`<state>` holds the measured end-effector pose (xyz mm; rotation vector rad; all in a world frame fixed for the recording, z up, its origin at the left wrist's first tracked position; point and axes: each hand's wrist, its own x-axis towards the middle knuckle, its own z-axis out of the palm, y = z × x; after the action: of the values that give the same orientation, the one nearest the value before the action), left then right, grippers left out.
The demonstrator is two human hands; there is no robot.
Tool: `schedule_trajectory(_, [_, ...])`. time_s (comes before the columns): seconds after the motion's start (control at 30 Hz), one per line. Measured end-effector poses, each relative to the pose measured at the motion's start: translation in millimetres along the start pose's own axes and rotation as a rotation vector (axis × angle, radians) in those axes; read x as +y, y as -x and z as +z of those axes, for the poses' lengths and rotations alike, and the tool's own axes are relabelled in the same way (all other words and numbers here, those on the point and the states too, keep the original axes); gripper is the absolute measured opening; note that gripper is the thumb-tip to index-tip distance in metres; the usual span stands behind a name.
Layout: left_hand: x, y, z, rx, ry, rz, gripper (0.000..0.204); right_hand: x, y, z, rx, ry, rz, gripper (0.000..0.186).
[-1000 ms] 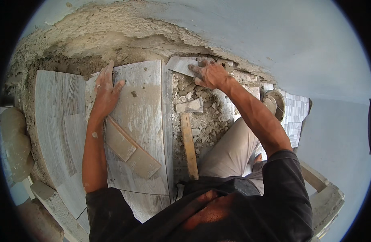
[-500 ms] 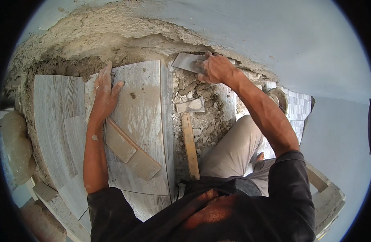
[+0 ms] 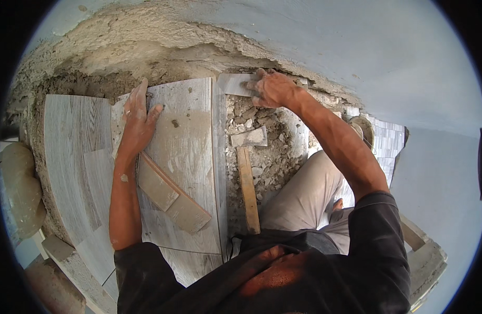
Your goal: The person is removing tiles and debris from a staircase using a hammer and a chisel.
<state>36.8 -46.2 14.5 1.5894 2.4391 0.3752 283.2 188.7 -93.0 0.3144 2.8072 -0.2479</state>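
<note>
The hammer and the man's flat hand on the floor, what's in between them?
In the head view, a grey wood-look tile lies between the hammer and the left hand, which presses on it. Then a rubble strip.

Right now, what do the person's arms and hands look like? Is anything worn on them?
Both forearms are bare, with no gloves, watch or rings that I can see. The left hand and right hand look dusty, with pale specks on them. Dark sleeves cover only the upper arms.

pale blue wall (image 3: 366, 57), plaster broken away low down, rubble floor (image 3: 267, 157), daylight.
</note>
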Motion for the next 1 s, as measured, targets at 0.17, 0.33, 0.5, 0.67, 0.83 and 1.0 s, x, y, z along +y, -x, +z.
schedule_trajectory(0.17, [-1.6,2.5,-3.8,-0.039,0.013,-0.043,0.069,-13.5,7.1,-24.4,-0.048,0.026,0.121,0.047])
schedule_trajectory(0.33, [0.5,-2.1,-1.5,-0.034,0.03,-0.009,0.069,-12.5,1.9,-18.4,0.009,-0.023,0.063,0.043])
schedule_trajectory(0.5, [-2.2,1.4,-1.3,-0.028,0.015,-0.044,0.068,-16.8,35.0,-59.5,-0.133,0.019,0.184,0.04])
schedule_trajectory(0.67, [-1.9,-1.6,0.3,-0.03,0.026,0.007,0.07,-20.6,33.8,-53.3,-0.18,-0.081,0.22,0.042])
schedule_trajectory(0.83, [1.2,-2.7,0.3,-0.042,0.066,-0.044,0.076,-4.6,5.8,-12.5,0.018,-0.064,0.014,0.033])
schedule_trajectory(1.0, [-1.7,-1.5,-2.7,-0.044,0.032,-0.052,0.079,-18.5,21.1,-58.9,-0.175,0.081,0.134,0.026])
